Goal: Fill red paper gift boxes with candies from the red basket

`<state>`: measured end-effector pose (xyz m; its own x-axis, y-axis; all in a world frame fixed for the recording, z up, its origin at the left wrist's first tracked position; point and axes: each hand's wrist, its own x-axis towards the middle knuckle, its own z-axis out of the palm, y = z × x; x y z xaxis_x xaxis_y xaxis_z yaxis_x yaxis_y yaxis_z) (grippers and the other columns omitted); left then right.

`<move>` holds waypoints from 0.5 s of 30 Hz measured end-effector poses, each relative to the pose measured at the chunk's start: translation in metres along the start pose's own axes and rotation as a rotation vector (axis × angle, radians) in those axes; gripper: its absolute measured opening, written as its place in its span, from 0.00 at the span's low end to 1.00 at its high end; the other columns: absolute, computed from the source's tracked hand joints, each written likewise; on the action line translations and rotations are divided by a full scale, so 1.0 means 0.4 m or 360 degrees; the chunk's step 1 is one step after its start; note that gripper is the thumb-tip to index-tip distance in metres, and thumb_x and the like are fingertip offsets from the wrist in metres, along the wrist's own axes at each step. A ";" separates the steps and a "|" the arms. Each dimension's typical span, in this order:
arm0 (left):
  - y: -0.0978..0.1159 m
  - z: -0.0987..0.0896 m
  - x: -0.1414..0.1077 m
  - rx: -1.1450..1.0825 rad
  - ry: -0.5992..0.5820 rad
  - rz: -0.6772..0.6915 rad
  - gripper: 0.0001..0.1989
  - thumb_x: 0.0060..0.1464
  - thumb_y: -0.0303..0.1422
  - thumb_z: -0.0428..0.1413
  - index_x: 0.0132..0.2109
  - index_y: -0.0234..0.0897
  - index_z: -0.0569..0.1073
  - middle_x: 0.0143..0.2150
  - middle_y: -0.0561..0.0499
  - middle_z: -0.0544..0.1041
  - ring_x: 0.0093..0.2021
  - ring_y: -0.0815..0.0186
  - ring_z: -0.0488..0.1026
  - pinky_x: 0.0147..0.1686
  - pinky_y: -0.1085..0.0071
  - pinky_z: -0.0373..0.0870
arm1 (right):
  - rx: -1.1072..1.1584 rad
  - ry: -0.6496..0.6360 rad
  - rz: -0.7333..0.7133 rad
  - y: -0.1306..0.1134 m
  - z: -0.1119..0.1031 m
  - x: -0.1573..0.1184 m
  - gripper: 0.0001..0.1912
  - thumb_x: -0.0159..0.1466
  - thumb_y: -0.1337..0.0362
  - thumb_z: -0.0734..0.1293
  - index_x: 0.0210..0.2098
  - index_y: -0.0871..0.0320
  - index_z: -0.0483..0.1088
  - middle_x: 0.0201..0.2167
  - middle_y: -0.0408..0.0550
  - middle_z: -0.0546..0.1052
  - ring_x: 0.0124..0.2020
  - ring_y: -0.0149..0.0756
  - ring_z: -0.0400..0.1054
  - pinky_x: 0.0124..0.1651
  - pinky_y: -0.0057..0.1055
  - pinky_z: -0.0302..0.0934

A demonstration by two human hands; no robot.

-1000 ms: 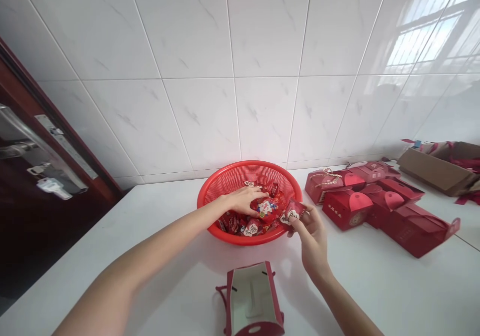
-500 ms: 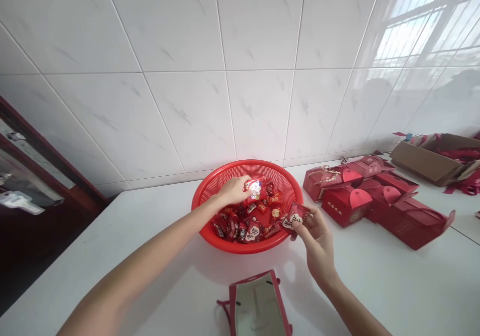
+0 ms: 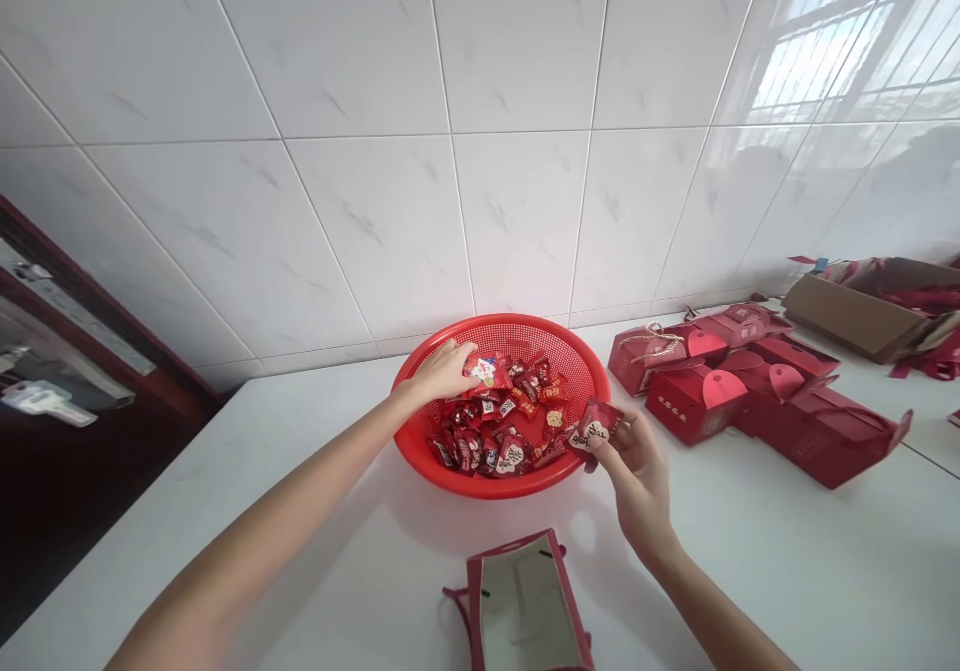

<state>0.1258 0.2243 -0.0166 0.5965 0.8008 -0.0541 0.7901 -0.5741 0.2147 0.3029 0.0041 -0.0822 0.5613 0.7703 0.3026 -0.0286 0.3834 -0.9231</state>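
A red plastic basket (image 3: 499, 488) holds several small wrapped candies (image 3: 512, 454) in red, dark red and orange. Over its left part, my left hand (image 3: 444, 371) grips a bright red packet (image 3: 485, 372) with a white print. My right hand (image 3: 637, 471) is at the basket's right rim, thumb and fingers closed on dark red packets (image 3: 592, 433) with pale lettering. Nearer to me lies an open red box (image 3: 525, 601), its pale inside facing up and a dark red cord at its left side.
Several closed red boxes (image 3: 697, 401) stand in a group right of the basket. Behind them at the far right is an open cardboard box (image 3: 851, 316) with red ribbons. White tiled wall (image 3: 360, 231) rises behind the white table (image 3: 315, 561).
My left hand has moved left across the basket with the bright red packet, uncovering more candies. My right hand has stayed nearly in place, still gripping its packets.
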 end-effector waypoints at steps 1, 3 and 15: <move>0.009 -0.001 -0.006 -0.0001 0.0002 0.0045 0.25 0.55 0.35 0.56 0.60 0.35 0.69 0.59 0.38 0.73 0.61 0.47 0.69 0.51 0.62 0.68 | 0.0000 0.0003 0.0003 -0.001 0.000 0.001 0.13 0.63 0.57 0.72 0.44 0.55 0.70 0.33 0.46 0.78 0.29 0.33 0.68 0.27 0.29 0.66; 0.038 -0.005 -0.022 -0.0026 -0.0040 0.0188 0.26 0.57 0.36 0.56 0.63 0.40 0.68 0.64 0.42 0.69 0.64 0.51 0.67 0.57 0.64 0.65 | -0.0001 -0.0001 0.0006 -0.003 0.002 0.002 0.13 0.63 0.57 0.72 0.44 0.55 0.70 0.33 0.46 0.77 0.29 0.33 0.68 0.27 0.29 0.66; 0.188 0.081 -0.065 0.0314 -0.0768 0.0579 0.27 0.42 0.33 0.66 0.53 0.43 0.76 0.55 0.41 0.76 0.51 0.46 0.76 0.44 0.61 0.74 | 0.0015 -0.0018 0.0003 -0.009 0.011 0.008 0.13 0.62 0.57 0.71 0.43 0.54 0.69 0.32 0.44 0.76 0.29 0.33 0.69 0.26 0.28 0.66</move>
<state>0.1741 0.1547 -0.0305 0.7916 0.4079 -0.4549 0.5088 -0.8524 0.1210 0.3012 0.0073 -0.0770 0.5519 0.7767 0.3036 -0.0373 0.3867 -0.9214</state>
